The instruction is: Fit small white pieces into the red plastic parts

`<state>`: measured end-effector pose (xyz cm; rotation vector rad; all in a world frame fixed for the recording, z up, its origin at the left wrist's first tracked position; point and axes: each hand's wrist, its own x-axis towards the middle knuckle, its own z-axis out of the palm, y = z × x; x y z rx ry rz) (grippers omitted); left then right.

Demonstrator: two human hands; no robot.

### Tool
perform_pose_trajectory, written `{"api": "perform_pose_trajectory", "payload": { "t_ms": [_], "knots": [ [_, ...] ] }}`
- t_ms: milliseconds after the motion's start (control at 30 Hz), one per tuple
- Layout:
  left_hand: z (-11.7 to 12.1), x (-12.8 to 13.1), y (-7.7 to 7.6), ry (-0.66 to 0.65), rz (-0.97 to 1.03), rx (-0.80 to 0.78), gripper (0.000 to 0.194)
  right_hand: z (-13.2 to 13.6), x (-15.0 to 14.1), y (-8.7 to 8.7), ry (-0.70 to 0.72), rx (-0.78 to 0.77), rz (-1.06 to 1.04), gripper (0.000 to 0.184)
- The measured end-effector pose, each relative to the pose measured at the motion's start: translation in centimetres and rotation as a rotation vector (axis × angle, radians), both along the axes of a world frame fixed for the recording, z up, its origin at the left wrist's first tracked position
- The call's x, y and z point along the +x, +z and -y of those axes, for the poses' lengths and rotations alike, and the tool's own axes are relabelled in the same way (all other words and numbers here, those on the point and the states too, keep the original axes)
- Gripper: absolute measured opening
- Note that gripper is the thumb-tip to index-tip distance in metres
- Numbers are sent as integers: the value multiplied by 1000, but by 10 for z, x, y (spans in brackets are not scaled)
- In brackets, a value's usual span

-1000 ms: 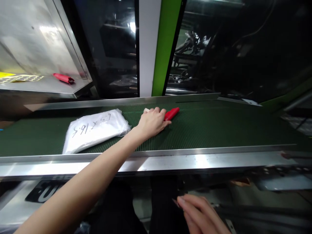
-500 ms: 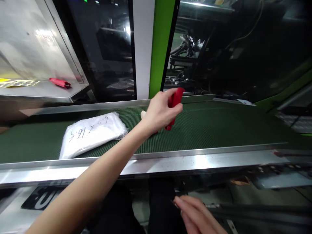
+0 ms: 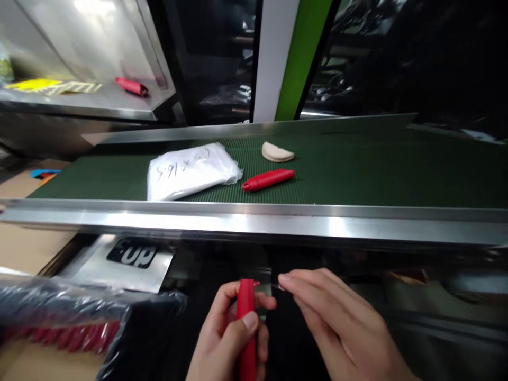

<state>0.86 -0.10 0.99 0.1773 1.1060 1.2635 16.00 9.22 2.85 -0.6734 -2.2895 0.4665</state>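
My left hand [image 3: 228, 338] is low in front of me, fingers and thumb wrapped round a red plastic piece [image 3: 246, 323] held upright. My right hand [image 3: 337, 323] is beside it, fingers together and pointing left, tips close to the piece's top; a small thin thing seems pinched at the fingertips, too small to name. On the green conveyor belt [image 3: 357, 169] lie a second red plastic piece [image 3: 268, 180], a pale half-round scrap [image 3: 277, 152] and a white plastic bag [image 3: 192, 170] with handwriting on it.
A steel rail [image 3: 278, 222] edges the belt's near side. A third red piece [image 3: 132, 86] lies on a metal shelf [image 3: 99, 100] at upper left, by yellow stickers. A clear bag of red pieces [image 3: 59, 328] sits at lower left. Cardboard [image 3: 24, 185] lies left.
My left hand has lifted a red piece off the belt and brought it down in front of me beside my right hand. The view has tilted down, showing another red piece and the scrap.
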Motion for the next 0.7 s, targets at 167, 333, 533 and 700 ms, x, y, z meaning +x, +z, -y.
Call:
{"api": "perform_pose_trajectory", "payload": {
  "t_ms": [167,333,533,700],
  "knots": [
    [16,-4,-2,72,71,50,21,10,-12,-5,71,-39,62,36],
    [23,-8,-6,63,147,80,20,17,-18,-6,94,-50,93,37],
    [25,-10,-4,59,177,112,19,18,-21,-1,108,-23,108,36],
    [25,-10,-4,58,175,97,19,18,-19,-5,118,-41,106,36]
  ]
}}
